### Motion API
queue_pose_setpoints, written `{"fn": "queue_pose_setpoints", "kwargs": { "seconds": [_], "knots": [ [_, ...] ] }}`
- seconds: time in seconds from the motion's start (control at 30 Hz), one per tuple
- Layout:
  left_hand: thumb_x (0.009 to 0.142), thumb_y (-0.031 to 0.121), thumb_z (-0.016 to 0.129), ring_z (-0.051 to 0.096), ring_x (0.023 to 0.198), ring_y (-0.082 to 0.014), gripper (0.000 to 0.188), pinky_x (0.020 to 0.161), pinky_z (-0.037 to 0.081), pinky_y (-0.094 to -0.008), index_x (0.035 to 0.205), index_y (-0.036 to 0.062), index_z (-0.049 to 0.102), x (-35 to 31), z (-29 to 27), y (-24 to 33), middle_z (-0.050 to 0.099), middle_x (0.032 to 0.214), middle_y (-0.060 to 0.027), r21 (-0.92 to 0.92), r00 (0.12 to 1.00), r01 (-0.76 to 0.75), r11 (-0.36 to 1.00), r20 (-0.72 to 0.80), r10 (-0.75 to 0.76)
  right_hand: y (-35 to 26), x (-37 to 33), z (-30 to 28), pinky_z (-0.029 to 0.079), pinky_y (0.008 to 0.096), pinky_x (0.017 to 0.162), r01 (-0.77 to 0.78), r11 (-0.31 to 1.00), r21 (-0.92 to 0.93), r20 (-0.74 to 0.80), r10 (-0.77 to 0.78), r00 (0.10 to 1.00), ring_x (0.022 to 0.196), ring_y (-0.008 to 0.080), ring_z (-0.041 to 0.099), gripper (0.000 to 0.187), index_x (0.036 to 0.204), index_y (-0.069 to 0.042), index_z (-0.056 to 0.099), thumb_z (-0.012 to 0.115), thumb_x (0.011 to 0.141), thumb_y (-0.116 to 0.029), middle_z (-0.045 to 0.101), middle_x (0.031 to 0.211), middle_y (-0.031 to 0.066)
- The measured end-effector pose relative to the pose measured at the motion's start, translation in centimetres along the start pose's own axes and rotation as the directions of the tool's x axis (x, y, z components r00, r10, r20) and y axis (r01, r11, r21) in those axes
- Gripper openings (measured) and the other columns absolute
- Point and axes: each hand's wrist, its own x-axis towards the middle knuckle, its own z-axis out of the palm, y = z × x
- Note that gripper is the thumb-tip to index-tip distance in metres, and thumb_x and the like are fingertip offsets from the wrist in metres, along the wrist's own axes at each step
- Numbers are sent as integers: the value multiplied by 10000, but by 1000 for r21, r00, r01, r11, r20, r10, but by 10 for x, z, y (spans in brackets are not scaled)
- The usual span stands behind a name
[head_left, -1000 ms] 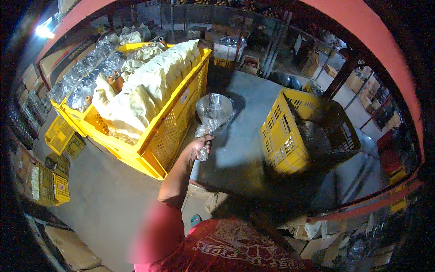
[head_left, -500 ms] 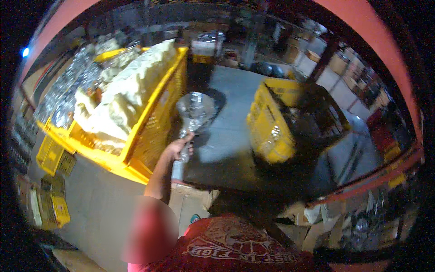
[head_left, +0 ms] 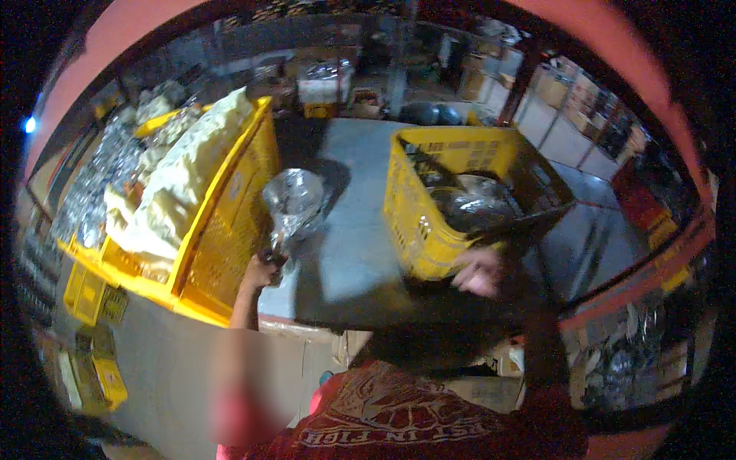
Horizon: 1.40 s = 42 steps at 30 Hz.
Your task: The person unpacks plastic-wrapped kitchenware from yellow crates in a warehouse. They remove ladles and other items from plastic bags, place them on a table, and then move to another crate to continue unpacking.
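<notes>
My left hand [head_left: 264, 270] is closed around the handle of a round-headed utensil in clear plastic wrap [head_left: 293, 193]. Its wide round end lies over the grey tabletop, beside the large yellow crate on the left; its exact kind is hard to make out. Smeared by motion, my right hand [head_left: 481, 272] is at the near side of a smaller yellow crate [head_left: 418, 241], and its fingers cannot be read. Inside that crate are dark, rounded, shiny things [head_left: 479, 203] that look wrapped in plastic.
On the left, the large yellow crate [head_left: 201, 238] holds a pale crumpled sheet [head_left: 172, 180] and a heap of shiny clear plastic [head_left: 100, 180]. The grey table [head_left: 349, 222] spans between the crates. More yellow crates [head_left: 86, 295] stand low at left; cartons [head_left: 552, 90] stand beyond.
My right hand now shows at the near side of the smaller crate, and the dark blur over that crate has gone. The whole view has shifted; my left hand keeps the wrapped utensil.
</notes>
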Motion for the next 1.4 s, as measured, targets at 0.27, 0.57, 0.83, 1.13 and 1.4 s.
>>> {"fn": "queue_pose_setpoints", "kwargs": {
  "seconds": [0.27,0.57,0.83,1.13,1.4],
  "knots": [
    [893,579,567,559,1175,-420,691,965,446,-448,1287,11,545,-100,25,62,587,1214,-312,202,758,242,949,-650,-55,20,105,-185,448,365,972,-101,755,-647,-155,0,988,1100,258,601,473,1263,31,531,670,867,-187,640,1164,149],
    [902,406,646,637,1046,-265,601,904,485,-371,1278,-48,530,-278,101,-4,655,1138,-206,-232,614,420,877,-639,-463,103,217,-183,489,459,939,-19,328,-945,144,466,873,1119,338,596,751,1425,-55,417,668,778,-339,555,1328,172],
    [863,334,701,676,855,-231,506,767,525,-359,1216,-10,587,-350,156,-51,707,989,-161,-346,522,624,701,-482,-703,20,176,-163,522,482,868,-537,503,-677,-42,702,711,1154,305,562,875,1497,-161,293,691,786,-481,499,1380,138],
    [867,376,669,680,972,-315,554,826,527,-383,1242,-19,568,-312,159,-71,699,1041,-208,-7,724,637,771,-337,-602,107,132,-193,415,403,1015,-706,589,-395,23,774,633,1305,296,429,704,1492,-115,240,508,885,-350,331,1506,141],
    [859,371,682,674,989,-325,576,836,529,-390,1252,-30,556,-334,185,-109,681,1080,-234,5,754,621,784,-279,-595,247,186,-238,320,330,1109,-335,220,916,-20,860,510,1335,227,377,529,1436,-50,348,350,976,-311,343,1476,92]
  ]
}}
